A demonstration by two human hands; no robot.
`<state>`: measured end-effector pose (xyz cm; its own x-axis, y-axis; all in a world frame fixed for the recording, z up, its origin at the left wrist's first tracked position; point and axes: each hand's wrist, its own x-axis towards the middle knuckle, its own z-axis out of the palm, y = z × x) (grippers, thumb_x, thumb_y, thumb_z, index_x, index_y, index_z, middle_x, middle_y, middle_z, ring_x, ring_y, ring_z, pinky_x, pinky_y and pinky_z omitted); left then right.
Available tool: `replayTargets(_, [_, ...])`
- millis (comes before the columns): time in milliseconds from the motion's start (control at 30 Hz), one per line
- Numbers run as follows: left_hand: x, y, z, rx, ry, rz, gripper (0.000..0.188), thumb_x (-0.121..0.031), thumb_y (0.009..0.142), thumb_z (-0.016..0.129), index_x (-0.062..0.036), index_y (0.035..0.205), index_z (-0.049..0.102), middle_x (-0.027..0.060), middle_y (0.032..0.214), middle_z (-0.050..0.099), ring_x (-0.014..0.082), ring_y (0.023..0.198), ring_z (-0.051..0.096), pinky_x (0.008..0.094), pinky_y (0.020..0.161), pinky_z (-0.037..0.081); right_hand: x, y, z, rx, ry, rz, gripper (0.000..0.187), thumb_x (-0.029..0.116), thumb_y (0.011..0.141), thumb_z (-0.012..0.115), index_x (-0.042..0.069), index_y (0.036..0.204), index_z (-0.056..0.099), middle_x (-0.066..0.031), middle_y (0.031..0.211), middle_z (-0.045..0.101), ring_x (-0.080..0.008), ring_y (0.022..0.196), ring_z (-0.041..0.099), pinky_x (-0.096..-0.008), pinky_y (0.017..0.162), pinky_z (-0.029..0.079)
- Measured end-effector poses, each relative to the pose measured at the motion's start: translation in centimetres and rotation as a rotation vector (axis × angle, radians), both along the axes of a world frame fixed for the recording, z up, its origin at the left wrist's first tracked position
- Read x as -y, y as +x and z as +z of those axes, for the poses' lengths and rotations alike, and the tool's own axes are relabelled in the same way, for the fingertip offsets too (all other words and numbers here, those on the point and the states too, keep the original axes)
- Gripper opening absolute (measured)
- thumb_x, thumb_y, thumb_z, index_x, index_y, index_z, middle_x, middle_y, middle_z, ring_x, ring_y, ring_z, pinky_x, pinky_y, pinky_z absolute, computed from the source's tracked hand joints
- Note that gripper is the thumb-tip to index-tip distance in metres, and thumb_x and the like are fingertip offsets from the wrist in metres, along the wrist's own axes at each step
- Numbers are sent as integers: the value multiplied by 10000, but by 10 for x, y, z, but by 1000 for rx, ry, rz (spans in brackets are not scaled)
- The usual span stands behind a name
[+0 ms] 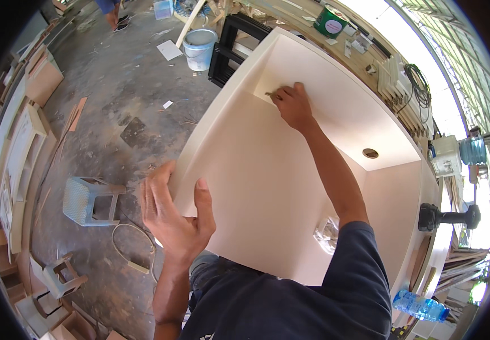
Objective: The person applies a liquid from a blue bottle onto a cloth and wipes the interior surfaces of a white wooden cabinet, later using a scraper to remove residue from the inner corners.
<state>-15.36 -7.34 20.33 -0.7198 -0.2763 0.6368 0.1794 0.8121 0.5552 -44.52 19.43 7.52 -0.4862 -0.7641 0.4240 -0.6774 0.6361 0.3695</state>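
Note:
A large cream-white open box, like a cabinet carcass point(250, 170), lies in front of me with its hollow facing up. Inside its far left corner, my right hand point(293, 105) is closed, pinching a small brownish piece point(269, 94) against the joint of two panels; its kind is mostly hidden by the fingers. Beside the box's left edge is my left hand point(178, 215), its thumb spread from the bent fingers, with nothing seen in it. Whether its fingertips touch the edge I cannot tell. A crumpled whitish bundle point(327, 234) lies inside the box near my right elbow.
A round hole point(370, 153) pierces the right panel. Along the right stand a black cordless tool point(448, 217) and a blue plastic bottle point(420, 306). A green can point(331, 22) sits on the far bench. Leftward are a bucket point(199, 48), a stool point(92, 201) and a person point(112, 14).

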Motion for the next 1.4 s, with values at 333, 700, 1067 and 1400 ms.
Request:
replayTargets(333, [0,-1,-2,-6,-1,17,414,-138,824,701,43,1168,556,199,1002,625,370,838,607,468,741,482,32,-18,-27,-123,174,7,149,122,875,594,123,919,737,4,991,667,-155,1101,614,-394,971,366])
replayTargets(700, [0,2,1,3,17,3,401,-161,853,696,39,1173,558,199,1021,626,382,880,606,468,761,483,-95,42,-5,63,287,-84,163,132,917,581,104,951,738,0,973,642,-164,1050,580,-390,969,358])
replayTargets(1067, [0,3,4,31,51,-48,424,-157,852,701,58,1185,549,213,1054,612,403,946,605,475,821,483,-243,130,8,166,332,-433,171,114,882,566,124,942,725,-20,934,643,-158,1019,602,-395,1010,351])
replayTargets(1400, [1,8,12,83,89,-75,364,-153,881,659,47,1168,557,211,1071,629,377,982,605,451,892,463,-209,176,-76,91,-1594,-1573,335,89,809,666,9,1123,754,-147,1014,762,-248,877,732,-350,789,574])
